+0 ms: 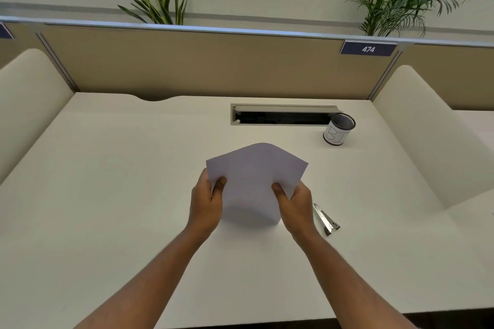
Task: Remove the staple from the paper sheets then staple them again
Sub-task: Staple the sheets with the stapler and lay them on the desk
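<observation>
1. sheets [254, 181] held above the desk [107, 168], bowed
2. left hand [205, 201] and right hand [294, 204] each pinch a side edge
3. stapler [325, 219] lies just right of the right hand
4. risk: staple not visible; a loose pinch could let the sheets slip out of line

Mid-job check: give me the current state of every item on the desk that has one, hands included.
paper sheets: held up off the desk, bowed, staple not visible
left hand: grips the sheets' left edge
right hand: grips the sheets' right edge
stapler: lying on the desk, untouched, right of the right hand
mesh cup: upright, contents not visible
cable hatch: lid open
</observation>
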